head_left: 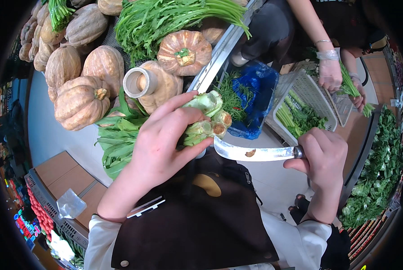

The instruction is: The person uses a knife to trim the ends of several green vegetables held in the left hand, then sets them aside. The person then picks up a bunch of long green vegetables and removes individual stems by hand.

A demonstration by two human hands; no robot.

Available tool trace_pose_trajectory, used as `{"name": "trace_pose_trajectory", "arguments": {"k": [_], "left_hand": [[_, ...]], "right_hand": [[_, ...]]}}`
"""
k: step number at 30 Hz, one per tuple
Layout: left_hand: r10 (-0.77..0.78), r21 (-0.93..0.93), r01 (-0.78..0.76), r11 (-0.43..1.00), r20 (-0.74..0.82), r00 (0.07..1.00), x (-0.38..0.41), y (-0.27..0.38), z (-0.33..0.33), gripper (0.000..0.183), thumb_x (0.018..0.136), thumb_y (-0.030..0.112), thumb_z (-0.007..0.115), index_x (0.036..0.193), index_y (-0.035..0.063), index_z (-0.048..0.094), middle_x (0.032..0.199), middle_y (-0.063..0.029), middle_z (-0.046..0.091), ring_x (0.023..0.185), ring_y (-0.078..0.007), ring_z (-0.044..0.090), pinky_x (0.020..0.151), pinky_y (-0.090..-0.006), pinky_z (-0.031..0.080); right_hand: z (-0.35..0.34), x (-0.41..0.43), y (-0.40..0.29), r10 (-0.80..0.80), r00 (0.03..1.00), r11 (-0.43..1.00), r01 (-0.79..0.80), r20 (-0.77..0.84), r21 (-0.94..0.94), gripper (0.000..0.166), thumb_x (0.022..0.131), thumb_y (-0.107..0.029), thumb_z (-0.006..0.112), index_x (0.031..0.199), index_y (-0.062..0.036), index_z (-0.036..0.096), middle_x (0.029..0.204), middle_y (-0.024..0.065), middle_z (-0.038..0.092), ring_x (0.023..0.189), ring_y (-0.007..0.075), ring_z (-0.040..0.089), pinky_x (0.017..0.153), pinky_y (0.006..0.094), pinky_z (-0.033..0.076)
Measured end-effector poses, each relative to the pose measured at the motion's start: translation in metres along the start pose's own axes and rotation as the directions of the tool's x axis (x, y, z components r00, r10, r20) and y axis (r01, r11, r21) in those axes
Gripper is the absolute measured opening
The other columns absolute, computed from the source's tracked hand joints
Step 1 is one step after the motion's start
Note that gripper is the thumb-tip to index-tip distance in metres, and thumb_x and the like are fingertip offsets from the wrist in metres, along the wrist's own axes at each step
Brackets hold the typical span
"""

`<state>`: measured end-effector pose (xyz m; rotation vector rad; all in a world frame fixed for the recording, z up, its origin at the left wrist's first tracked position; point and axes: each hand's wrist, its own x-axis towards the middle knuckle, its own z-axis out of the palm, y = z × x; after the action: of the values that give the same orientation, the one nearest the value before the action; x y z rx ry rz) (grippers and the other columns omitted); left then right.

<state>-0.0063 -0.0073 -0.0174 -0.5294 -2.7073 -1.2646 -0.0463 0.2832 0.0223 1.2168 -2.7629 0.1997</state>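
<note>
My left hand is closed around a bunch of leafy green stem vegetables. Their thick pale stem ends point right, two of them browned, and the leaves hang out to the left below the pumpkins. In my right hand is the dark handle of a curved-blade knife. The blade lies to the left, its tip close below the browned stem ends; whether it touches them I cannot tell. A small brown slice sticks to the blade's face.
Pumpkins, feathery greens and a cardboard-like tube lie on the stand behind its metal rail. A blue-lined bin holds trimmings. Beside a white crate, a co-worker's gloved hands hold greens.
</note>
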Motion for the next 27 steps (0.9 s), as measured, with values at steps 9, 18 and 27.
{"name": "trace_pose_trajectory", "arguments": {"k": [9, 18, 27], "left_hand": [[0.014, 0.007, -0.014, 1.0, -0.018, 1.0, 0.001, -0.002, 0.0, 0.039, 0.062, 0.005, 0.079, 0.095, 0.0027, 0.058, 0.097, -0.0058, 0.066, 0.109, -0.0333, 0.054, 0.085, -0.0408, 0.046], [-0.024, 0.013, 0.025, 1.0, -0.031, 0.999, 0.0, -0.002, 0.004, 0.039, 0.058, 0.005, 0.08, 0.092, 0.0044, 0.061, 0.095, -0.0034, 0.064, 0.103, -0.0307, 0.052, 0.084, -0.0397, 0.046], [-0.012, 0.072, 0.018, 0.997, -0.086, 0.996, -0.004, 0.0, 0.008, 0.04, 0.056, 0.01, 0.083, 0.091, 0.0063, 0.063, 0.089, -0.0022, 0.062, 0.087, -0.026, 0.05, 0.075, -0.0362, 0.044]], "right_hand": [[-0.006, 0.011, 0.003, -0.004, 0.997, 0.999, 0.007, 0.08, -0.037, 0.055, 0.074, -0.061, 0.058, 0.066, -0.0071, 0.048, 0.056, 0.0036, 0.042, 0.045, 0.022, 0.047, 0.043, 0.0334, 0.035], [-0.009, 0.015, -0.002, 0.012, 1.0, 0.993, -0.009, 0.02, -0.117, 0.051, 0.072, -0.059, 0.06, 0.062, -0.011, 0.046, 0.053, 0.0001, 0.038, 0.043, 0.0175, 0.044, 0.04, 0.0306, 0.032], [-0.014, -0.002, 0.006, 0.239, 0.97, 0.919, -0.243, -0.049, -0.311, 0.051, 0.068, -0.058, 0.063, 0.063, -0.0094, 0.05, 0.052, 0.0014, 0.041, 0.044, 0.0197, 0.044, 0.042, 0.0318, 0.033]]}}
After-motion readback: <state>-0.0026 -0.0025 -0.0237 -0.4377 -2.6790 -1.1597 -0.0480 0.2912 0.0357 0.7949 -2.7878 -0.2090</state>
